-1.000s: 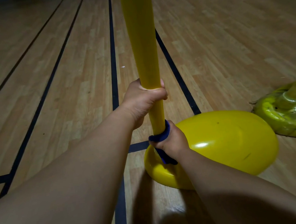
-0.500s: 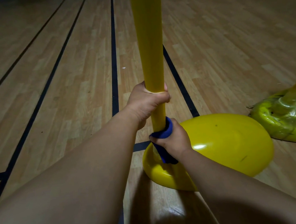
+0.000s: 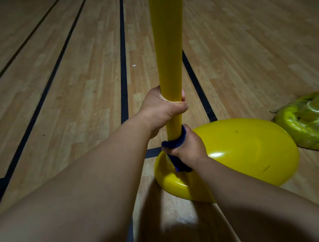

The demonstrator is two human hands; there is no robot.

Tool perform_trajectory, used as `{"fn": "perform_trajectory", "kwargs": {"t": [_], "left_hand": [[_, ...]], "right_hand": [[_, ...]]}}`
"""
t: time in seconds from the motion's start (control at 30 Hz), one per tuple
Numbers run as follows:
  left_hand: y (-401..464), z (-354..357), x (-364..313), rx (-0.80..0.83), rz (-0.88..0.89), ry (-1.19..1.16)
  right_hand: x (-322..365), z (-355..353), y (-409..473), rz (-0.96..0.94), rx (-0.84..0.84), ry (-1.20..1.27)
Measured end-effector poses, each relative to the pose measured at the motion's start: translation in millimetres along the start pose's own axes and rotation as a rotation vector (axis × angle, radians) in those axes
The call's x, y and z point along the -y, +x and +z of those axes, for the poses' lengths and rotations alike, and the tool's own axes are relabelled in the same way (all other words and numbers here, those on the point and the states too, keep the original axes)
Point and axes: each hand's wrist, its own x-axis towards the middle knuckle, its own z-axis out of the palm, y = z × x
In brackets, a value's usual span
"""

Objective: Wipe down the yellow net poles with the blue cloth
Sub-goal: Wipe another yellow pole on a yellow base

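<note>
A yellow net pole (image 3: 167, 42) rises from a round yellow base (image 3: 245, 151) on the wooden gym floor. My left hand (image 3: 163, 108) grips the pole above the base. Just below it, my right hand (image 3: 186, 147) holds the blue cloth (image 3: 174, 142) wrapped around the pole's lowest part, close to where the pole meets the base. A loose end of the cloth hangs down under my right hand.
A second yellow base (image 3: 311, 123) wrapped in clear plastic, with its own pole leaning out of frame, stands at the right edge. Black court lines (image 3: 122, 66) run along the wooden floor.
Both hands keep their grip on the pole. The right hand with the cloth has slid slightly up from the base, and the view has shifted a little to the left.
</note>
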Motion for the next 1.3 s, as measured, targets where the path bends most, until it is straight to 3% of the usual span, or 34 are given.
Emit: {"fn": "perform_trajectory", "kwargs": {"t": [0.33,0.63,1.1,1.2,1.3], "left_hand": [[-0.6,4.7,13.7,0.015,-0.033,-0.02],[-0.8,5.4,25.9,0.019,-0.023,-0.009],[-3.1,7.8,33.3,0.014,-0.075,-0.029],[-3.9,8.6,30.7,0.01,-0.113,-0.012],[-6.8,9.1,23.6,0.025,-0.183,-0.002]], "right_hand": [[-16.5,8.8,4.1,0.077,0.049,0.008],[-14.7,-3.7,-7.3,-0.047,-0.058,-0.058],[-16.7,9.6,6.3,0.112,0.077,-0.098],[-10.2,5.9,-3.9,0.141,0.044,-0.052],[-10.2,-7.6,-20.4,0.273,-0.111,0.125]]}}
